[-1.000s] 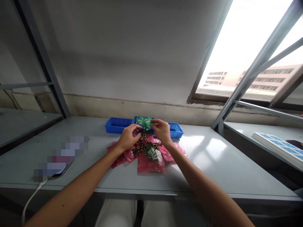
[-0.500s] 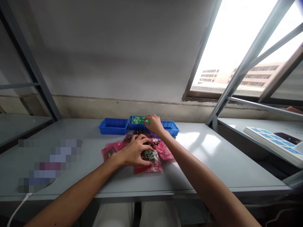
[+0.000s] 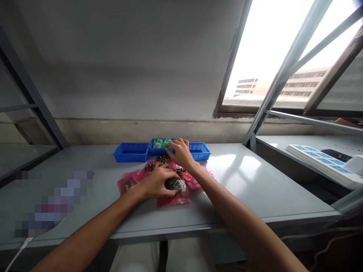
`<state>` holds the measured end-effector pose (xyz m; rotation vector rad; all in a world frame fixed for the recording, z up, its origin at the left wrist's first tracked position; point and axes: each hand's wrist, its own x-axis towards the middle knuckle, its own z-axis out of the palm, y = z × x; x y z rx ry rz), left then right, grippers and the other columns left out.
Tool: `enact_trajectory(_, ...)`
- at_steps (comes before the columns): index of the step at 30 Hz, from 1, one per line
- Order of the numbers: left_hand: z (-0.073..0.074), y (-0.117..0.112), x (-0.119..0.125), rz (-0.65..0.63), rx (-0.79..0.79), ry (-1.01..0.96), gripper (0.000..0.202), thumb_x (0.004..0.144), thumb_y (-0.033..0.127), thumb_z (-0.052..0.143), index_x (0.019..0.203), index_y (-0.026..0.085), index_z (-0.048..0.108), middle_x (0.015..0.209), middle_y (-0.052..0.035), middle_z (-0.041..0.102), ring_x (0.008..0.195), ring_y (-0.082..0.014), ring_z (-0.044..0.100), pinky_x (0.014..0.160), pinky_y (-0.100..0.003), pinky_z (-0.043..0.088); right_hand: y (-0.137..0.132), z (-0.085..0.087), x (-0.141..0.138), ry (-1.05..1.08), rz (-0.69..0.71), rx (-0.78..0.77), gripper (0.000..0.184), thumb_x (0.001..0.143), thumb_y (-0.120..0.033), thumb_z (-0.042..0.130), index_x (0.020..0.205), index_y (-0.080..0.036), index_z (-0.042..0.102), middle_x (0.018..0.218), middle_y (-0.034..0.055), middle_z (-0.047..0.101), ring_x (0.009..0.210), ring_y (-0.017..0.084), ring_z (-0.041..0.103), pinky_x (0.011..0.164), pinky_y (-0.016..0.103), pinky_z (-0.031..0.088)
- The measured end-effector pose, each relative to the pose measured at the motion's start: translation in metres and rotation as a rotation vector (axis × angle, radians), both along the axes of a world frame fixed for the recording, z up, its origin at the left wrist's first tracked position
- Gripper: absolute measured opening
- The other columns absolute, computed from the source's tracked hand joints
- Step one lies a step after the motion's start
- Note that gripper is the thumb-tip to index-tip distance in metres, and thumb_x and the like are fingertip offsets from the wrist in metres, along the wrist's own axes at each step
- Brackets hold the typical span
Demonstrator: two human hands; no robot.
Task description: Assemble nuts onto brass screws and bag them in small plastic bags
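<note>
My left hand [image 3: 159,182] rests on the pink plastic bags, its thumb apart from its curved fingers. Beside it lies a pink bag [image 3: 173,202] with green and clear small parts, partly covered by the hand. My right hand [image 3: 182,152] hangs over the front edge of the middle blue bin [image 3: 154,152], which holds many small green pieces [image 3: 160,143]. Its thumb and forefinger are apart, and I see nothing between them. Small dark and brass-coloured parts [image 3: 163,158] lie in a heap just in front of that bin.
A blue bin [image 3: 131,152] stands on the left and another blue bin [image 3: 200,152] on the right. A blurred strip-shaped object [image 3: 56,200] with a white cable lies on the left of the grey table [image 3: 235,189]. Metal shelf posts rise at both sides.
My right hand's fingers have parted, and the green piece at their tips no longer shows. My left hand's fingers have drawn closer together on the bags. The view has shifted slightly.
</note>
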<state>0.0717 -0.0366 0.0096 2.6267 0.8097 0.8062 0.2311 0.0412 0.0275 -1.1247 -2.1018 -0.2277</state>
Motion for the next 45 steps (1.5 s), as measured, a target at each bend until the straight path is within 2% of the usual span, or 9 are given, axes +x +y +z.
enact_trajectory(5, 0.002, -0.001, 0.004, 0.033, 0.007, -0.103, 0.014, 0.075, 0.024, 0.067, 0.087, 0.022, 0.074, 0.085, -0.0044, 0.072, 0.083, -0.0219, 0.064, 0.086, -0.037, 0.045, -0.018, -0.002, 0.016, 0.281, 0.053, -0.032, 0.016, 0.091, -0.029, 0.058, 0.09, -0.024, 0.073, 0.092, 0.0041, 0.073, 0.092, 0.022, 0.059, 0.093, 0.037, 0.035)
enact_trajectory(9, 0.007, 0.008, -0.002, 0.215, -0.144, -0.352, 0.017, 0.084, 0.029, 0.059, 0.078, 0.019, 0.071, 0.077, -0.0032, 0.07, 0.071, -0.0174, 0.062, 0.069, -0.029, 0.046, -0.02, -0.005, 0.023, 0.559, 0.075, -0.116, 0.021, 0.089, -0.034, 0.058, 0.078, -0.022, 0.072, 0.082, 0.0051, 0.072, 0.081, 0.022, 0.062, 0.081, 0.035, 0.044)
enact_trajectory(14, 0.003, 0.037, -0.017, 0.49, -0.385, -0.933, 0.026, 0.077, 0.041, 0.066, 0.082, 0.016, 0.067, 0.074, -0.0016, 0.068, 0.068, -0.016, 0.061, 0.066, -0.026, 0.049, -0.029, -0.006, 0.005, 0.821, 0.303, -0.523, 0.039, 0.089, -0.052, 0.053, 0.084, -0.018, 0.072, 0.074, 0.0051, 0.07, 0.066, 0.019, 0.062, 0.062, 0.029, 0.046)
enact_trajectory(17, -0.002, 0.047, -0.023, 0.483, -0.505, -1.106, 0.032, 0.07, 0.044, 0.072, 0.084, 0.015, 0.067, 0.078, -0.0025, 0.069, 0.071, -0.0169, 0.063, 0.071, -0.029, 0.052, -0.038, -0.009, -0.011, 0.828, 0.416, -0.694, 0.033, 0.083, -0.048, 0.063, 0.091, -0.018, 0.071, 0.076, 0.0044, 0.07, 0.063, 0.016, 0.06, 0.058, 0.027, 0.044)
enact_trajectory(21, 0.001, 0.043, -0.023, 0.434, -0.51, -1.037, 0.029, 0.073, 0.044, 0.07, 0.082, 0.016, 0.068, 0.082, -0.0027, 0.07, 0.076, -0.0168, 0.064, 0.071, -0.027, 0.051, -0.042, -0.014, -0.017, 0.817, 0.405, -0.646, 0.026, 0.079, -0.041, 0.066, 0.074, -0.016, 0.068, 0.069, 0.0026, 0.065, 0.06, 0.014, 0.055, 0.055, 0.025, 0.039)
enact_trajectory(29, -0.001, 0.04, -0.022, 0.407, -0.462, -0.866, 0.033, 0.067, 0.042, 0.079, 0.083, 0.015, 0.07, 0.078, -0.0046, 0.071, 0.073, -0.0176, 0.065, 0.069, -0.027, 0.05, -0.03, -0.019, -0.005, 0.823, 0.341, -0.678, 0.023, 0.077, -0.037, 0.065, 0.068, -0.016, 0.065, 0.06, 0.0007, 0.059, 0.054, 0.013, 0.052, 0.051, 0.025, 0.037)
enact_trajectory(35, -0.005, 0.045, -0.028, 0.446, -0.258, -0.75, 0.023, 0.075, 0.037, 0.073, 0.079, 0.015, 0.069, 0.073, -0.0043, 0.069, 0.067, -0.0172, 0.063, 0.065, -0.028, 0.048, -0.032, -0.013, -0.004, 0.721, 0.212, -0.435, 0.028, 0.076, -0.039, 0.07, 0.093, -0.017, 0.069, 0.072, 0.0009, 0.064, 0.064, 0.013, 0.054, 0.059, 0.025, 0.042)
enact_trajectory(40, -0.001, 0.034, -0.027, 0.44, 0.216, -0.539, 0.01, 0.085, 0.02, 0.062, 0.077, 0.018, 0.067, 0.081, -0.0034, 0.064, 0.079, -0.0169, 0.06, 0.077, -0.031, 0.047, -0.038, -0.01, -0.009, 0.797, 0.305, -0.757, 0.044, 0.082, -0.058, 0.059, 0.071, -0.016, 0.064, 0.065, 0.0035, 0.062, 0.055, 0.013, 0.054, 0.05, 0.025, 0.04)
enact_trajectory(45, -0.002, 0.03, -0.024, 0.379, 0.239, -0.482, 0.008, 0.079, 0.02, 0.069, 0.087, 0.02, 0.069, 0.112, -0.0068, 0.058, 0.105, -0.0212, 0.056, 0.093, -0.036, 0.046, -0.038, -0.01, -0.011, 1.004, 0.41, -0.826, 0.033, 0.069, -0.046, 0.075, 0.072, -0.015, 0.064, 0.065, 0.0009, 0.061, 0.058, 0.013, 0.056, 0.056, 0.026, 0.044)
